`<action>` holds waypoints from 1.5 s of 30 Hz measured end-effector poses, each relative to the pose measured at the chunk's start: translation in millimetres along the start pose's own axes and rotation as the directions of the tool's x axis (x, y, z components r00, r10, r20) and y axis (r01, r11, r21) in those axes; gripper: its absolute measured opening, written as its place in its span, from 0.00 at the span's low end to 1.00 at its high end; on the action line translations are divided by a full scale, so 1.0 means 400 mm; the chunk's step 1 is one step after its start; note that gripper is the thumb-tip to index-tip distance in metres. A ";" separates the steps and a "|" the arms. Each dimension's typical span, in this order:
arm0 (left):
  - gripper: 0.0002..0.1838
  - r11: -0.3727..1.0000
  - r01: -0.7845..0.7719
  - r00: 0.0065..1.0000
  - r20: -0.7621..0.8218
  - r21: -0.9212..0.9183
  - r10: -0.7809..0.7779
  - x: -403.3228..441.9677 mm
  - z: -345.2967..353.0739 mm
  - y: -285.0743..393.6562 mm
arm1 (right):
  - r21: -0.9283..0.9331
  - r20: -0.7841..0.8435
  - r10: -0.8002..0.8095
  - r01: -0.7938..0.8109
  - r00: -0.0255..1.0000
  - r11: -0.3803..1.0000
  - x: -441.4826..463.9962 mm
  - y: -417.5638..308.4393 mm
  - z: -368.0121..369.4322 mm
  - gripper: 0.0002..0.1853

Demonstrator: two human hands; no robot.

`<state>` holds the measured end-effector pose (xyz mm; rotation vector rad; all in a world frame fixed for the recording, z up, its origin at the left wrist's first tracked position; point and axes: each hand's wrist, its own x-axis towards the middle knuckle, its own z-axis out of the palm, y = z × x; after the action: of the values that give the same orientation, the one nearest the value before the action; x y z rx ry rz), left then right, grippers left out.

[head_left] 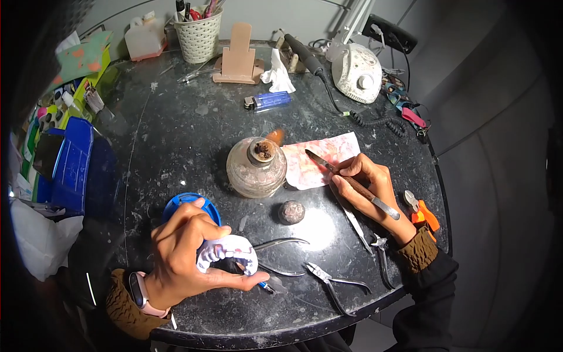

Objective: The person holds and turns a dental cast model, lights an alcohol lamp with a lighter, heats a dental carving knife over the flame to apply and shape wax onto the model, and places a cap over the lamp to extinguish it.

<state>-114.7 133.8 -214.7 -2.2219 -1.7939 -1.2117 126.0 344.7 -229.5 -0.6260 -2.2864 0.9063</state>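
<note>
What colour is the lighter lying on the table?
The lighter is translucent blue, seen in the head view.

The left hand [190, 249] holds a dental cast [229, 254], nearer the wearer than the glass spirit burner [256, 168]; the right hand [370, 190] grips a wooden-handled wax knife [352, 183] to its right.

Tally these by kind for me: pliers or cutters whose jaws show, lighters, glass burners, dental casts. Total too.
Pliers or cutters: 3
Lighter: 1
Glass burner: 1
Dental cast: 1
Total: 6
</note>
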 end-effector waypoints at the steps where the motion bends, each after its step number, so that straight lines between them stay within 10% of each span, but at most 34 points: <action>1: 0.41 1.000 -0.003 1.000 -0.007 -0.001 0.003 0.000 0.001 0.000 | -0.007 0.001 -0.005 0.005 1.000 1.000 0.001 0.001 0.001 0.11; 18: 0.38 0.999 -0.027 0.999 -0.027 0.023 0.027 0.009 -0.005 0.009 | 0.389 0.028 0.193 -0.189 0.981 0.902 0.004 0.002 0.002 0.09; 37: 0.37 1.000 -0.018 1.000 -0.021 0.024 0.019 0.010 -0.007 0.013 | 0.378 0.118 0.249 -0.276 0.961 0.884 0.003 -0.011 -0.016 0.07; 45: 0.38 1.000 -0.017 0.999 -0.051 -0.025 0.016 0.007 -0.002 0.008 | 0.590 -0.101 0.217 -0.117 0.971 0.799 0.029 -0.066 -0.031 0.11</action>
<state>-112.3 134.6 -210.9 -2.1938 -1.7483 -1.2827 120.8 340.1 -199.0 -0.5997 -1.6843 1.4999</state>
